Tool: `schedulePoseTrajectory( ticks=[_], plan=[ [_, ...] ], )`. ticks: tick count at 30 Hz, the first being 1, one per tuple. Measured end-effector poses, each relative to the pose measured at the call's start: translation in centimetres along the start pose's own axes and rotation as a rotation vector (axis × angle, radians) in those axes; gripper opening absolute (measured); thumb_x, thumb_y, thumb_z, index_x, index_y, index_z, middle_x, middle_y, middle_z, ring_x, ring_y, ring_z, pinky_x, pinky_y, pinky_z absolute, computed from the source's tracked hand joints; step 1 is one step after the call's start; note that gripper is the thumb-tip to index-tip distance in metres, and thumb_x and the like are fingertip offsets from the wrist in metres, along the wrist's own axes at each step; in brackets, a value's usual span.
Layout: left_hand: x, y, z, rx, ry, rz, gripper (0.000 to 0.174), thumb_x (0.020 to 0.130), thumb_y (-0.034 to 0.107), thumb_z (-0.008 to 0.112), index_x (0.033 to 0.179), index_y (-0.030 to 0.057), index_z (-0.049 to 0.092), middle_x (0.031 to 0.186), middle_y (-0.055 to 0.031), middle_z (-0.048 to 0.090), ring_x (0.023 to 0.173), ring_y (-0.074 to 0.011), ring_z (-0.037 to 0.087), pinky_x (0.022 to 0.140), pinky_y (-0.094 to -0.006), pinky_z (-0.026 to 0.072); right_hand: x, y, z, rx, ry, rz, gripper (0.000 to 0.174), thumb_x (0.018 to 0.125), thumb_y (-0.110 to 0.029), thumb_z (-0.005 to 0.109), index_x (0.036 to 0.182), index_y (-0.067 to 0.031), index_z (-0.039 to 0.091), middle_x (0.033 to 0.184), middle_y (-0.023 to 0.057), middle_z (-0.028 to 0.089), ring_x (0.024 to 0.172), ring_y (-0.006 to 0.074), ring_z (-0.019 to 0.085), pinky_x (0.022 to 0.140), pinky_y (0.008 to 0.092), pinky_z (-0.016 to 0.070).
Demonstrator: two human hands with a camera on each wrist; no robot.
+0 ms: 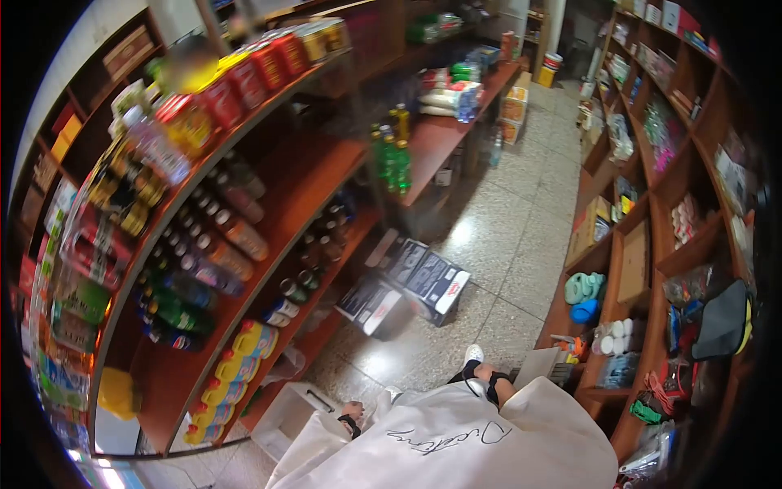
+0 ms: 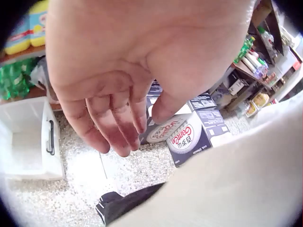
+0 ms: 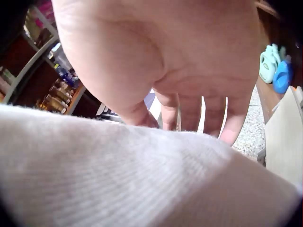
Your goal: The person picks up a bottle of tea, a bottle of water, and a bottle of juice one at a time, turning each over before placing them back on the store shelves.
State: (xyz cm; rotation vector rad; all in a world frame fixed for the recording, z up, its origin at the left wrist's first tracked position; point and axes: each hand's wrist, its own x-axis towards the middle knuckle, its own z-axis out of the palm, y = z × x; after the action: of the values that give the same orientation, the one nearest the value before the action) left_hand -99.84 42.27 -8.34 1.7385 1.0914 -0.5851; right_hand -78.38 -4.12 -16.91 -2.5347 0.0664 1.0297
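My left hand (image 1: pixel 353 410) hangs low at my side, its fingers relaxed and holding nothing. In the left wrist view, its palm faces the camera over the speckled floor, and a white plastic bin (image 2: pixel 45 142) with a dark handle stands nearby. Beyond the fingers are dark blue and white cartons (image 2: pixel 191 142) on the floor. My right hand (image 1: pixel 485 373) is also down beside the pale shirt (image 1: pixel 456 440), with nothing in it. The right wrist view shows that palm (image 3: pixel 189 56) with loosely extended fingers, partly hidden by the shirt.
On the left, curved shelves (image 1: pixel 301 187) carry bottles, with cans on top and yellow jugs (image 1: pixel 236 379) at the bottom. Shelving with packaged goods lines the right, including a blue bottle (image 1: pixel 584 311). A tiled aisle (image 1: pixel 521 187) runs between toward a counter with green bottles (image 1: pixel 397 163).
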Motion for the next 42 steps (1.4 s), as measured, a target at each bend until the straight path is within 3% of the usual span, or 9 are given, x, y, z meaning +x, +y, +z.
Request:
schedulePoseTrajectory(
  ticks=[6,10,14,22,26,29,30,33,42],
  plan=[
    [4.4,13.6,7.0,0.267,-0.061,0.161,0.036,0.084,0.031,0.054,0.096,0.0013,0.071,0.083,-0.0142,0.072,0.077,-0.0251,0.069,0.071,-0.0381,0.0535,-3.9,7.4,-10.7,0.690,-0.163,0.263,0.022,0.083,-0.027,0.062,0.092,-0.0084,0.068,0.074,0.0034,0.065,0.057,0.0151,0.056,0.050,0.0329,0.0444],
    [6.8,22.6,15.2,0.455,-0.099,0.551,0.035,0.083,0.033,0.056,0.095,0.0045,0.071,0.088,-0.0145,0.072,0.083,-0.0261,0.070,0.076,-0.0375,0.0534,-1.1,14.1,-16.2,0.716,-0.095,0.359,0.027,0.090,-0.028,0.057,0.109,-0.0128,0.066,0.090,0.0027,0.069,0.060,0.0148,0.058,0.055,0.0324,0.0477],
    [7.5,31.1,24.8,0.161,-0.195,0.441,0.038,0.082,0.035,0.057,0.105,0.0081,0.070,0.094,-0.0132,0.072,0.091,-0.0305,0.068,0.084,-0.0374,0.0511,5.0,24.4,-18.9,0.867,-0.071,0.387,0.029,0.090,-0.030,0.056,0.112,-0.0133,0.065,0.092,0.0046,0.070,0.062,0.0164,0.061,0.052,0.0347,0.0481],
    [4.0,41.9,30.3,0.416,-0.180,0.484,0.039,0.083,0.035,0.058,0.110,0.0097,0.069,0.105,-0.0180,0.069,0.102,-0.0344,0.064,0.091,-0.0397,0.0493,7.3,24.5,-34.3,0.765,0.222,0.079,0.021,0.091,-0.017,0.056,0.105,-0.0057,0.066,0.076,0.0042,0.066,0.059,0.0113,0.057,0.047,0.0281,0.0464],
    [9.6,41.4,29.3,0.432,-0.171,0.388,0.043,0.080,0.041,0.057,0.106,0.0089,0.071,0.106,-0.0194,0.068,0.102,-0.0369,0.063,0.093,-0.0427,0.0480,12.9,24.6,-44.3,0.423,0.525,0.043,0.022,0.084,-0.009,0.057,0.101,-0.0018,0.069,0.088,0.0111,0.071,0.077,0.0209,0.066,0.074,0.0331,0.0521],
    [15.0,39.2,28.5,0.466,-0.157,0.295,0.036,0.081,0.033,0.058,0.097,0.0057,0.073,0.101,-0.0212,0.069,0.100,-0.0372,0.064,0.088,-0.0438,0.0490,16.6,22.1,-49.9,0.490,0.598,-0.105,0.024,0.085,-0.011,0.057,0.102,0.0000,0.068,0.090,0.0128,0.071,0.082,0.0228,0.066,0.078,0.0346,0.0518],
    [15.6,38.8,28.7,0.290,-0.092,0.123,0.035,0.081,0.032,0.058,0.099,0.0051,0.072,0.101,-0.0218,0.068,0.101,-0.0375,0.064,0.087,-0.0432,0.0497,17.9,21.9,-50.2,0.509,0.592,-0.097,0.023,0.086,-0.012,0.057,0.102,0.0000,0.068,0.090,0.0130,0.071,0.084,0.0231,0.066,0.079,0.0343,0.0518],
    [18.8,43.1,28.3,0.364,-0.182,0.223,0.035,0.081,0.032,0.058,0.099,0.0049,0.072,0.101,-0.0221,0.068,0.101,-0.0377,0.064,0.087,-0.0433,0.0499,27.0,24.7,-48.2,0.466,0.420,0.038,0.024,0.087,-0.018,0.058,0.100,-0.0023,0.070,0.095,0.0141,0.071,0.091,0.0264,0.067,0.081,0.0367,0.0519],
    [21.0,63.5,35.1,0.704,-0.219,0.499,0.036,0.081,0.032,0.057,0.100,0.0041,0.071,0.100,-0.0230,0.068,0.100,-0.0382,0.064,0.086,-0.0440,0.0506,25.4,17.5,-55.6,0.122,0.169,0.153,0.032,0.083,-0.032,0.059,0.107,-0.0163,0.073,0.098,0.0146,0.071,0.101,0.0314,0.066,0.092,0.0376,0.0492]
  ],
)
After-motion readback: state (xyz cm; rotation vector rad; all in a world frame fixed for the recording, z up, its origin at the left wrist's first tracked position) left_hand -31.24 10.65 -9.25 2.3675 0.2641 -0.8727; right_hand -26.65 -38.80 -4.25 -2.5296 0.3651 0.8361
